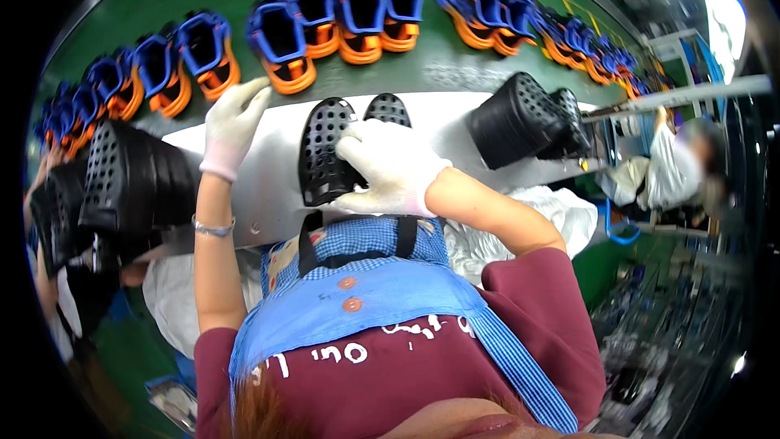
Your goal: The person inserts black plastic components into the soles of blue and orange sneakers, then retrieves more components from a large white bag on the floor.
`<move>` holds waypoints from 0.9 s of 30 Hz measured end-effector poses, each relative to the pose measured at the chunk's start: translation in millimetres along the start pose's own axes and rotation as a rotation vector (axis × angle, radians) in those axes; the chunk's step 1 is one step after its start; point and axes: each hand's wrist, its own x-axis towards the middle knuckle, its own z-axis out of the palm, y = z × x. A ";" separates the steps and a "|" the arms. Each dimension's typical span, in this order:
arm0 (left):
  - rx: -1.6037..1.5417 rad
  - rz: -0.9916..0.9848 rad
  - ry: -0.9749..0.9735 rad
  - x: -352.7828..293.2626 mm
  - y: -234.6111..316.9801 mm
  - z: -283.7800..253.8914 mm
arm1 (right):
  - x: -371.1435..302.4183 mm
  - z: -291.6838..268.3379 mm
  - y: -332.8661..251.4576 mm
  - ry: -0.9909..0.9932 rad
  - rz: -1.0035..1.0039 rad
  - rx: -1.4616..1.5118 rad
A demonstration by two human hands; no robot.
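A black insole [325, 142] with rows of round holes lies on the pale work surface in front of me. My right hand [390, 167], in a white glove, reaches over its right side with fingers and thumb closed at its edge. A second black insole [388, 109] shows just beyond that hand, its near part hidden. Raised at the left is my left hand [236, 126], gloved too, its fingers apart and holding nothing. Its fingertips come near an orange-heeled black and blue shoe [284, 49] on the green belt; whether they touch cannot be told.
Stacks of black perforated insoles stand at the left [134, 179] and right [524, 118] of the pale work surface [260, 171]. Several black, blue and orange shoes line the green belt [463, 73] beyond. A person's gloved hand [670, 162] shows at far right.
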 end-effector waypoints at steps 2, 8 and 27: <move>-0.404 -0.216 -0.081 -2.9 23.8 1.1 | -9.6 -16.0 -0.1 0.045 0.019 0.126; -1.564 -0.529 -0.497 -17.6 83.1 -10.4 | -4.4 -35.0 -2.8 0.352 -0.185 0.264; -1.203 -0.104 0.148 15.1 19.0 12.6 | 80.2 -9.2 5.7 0.229 0.192 0.151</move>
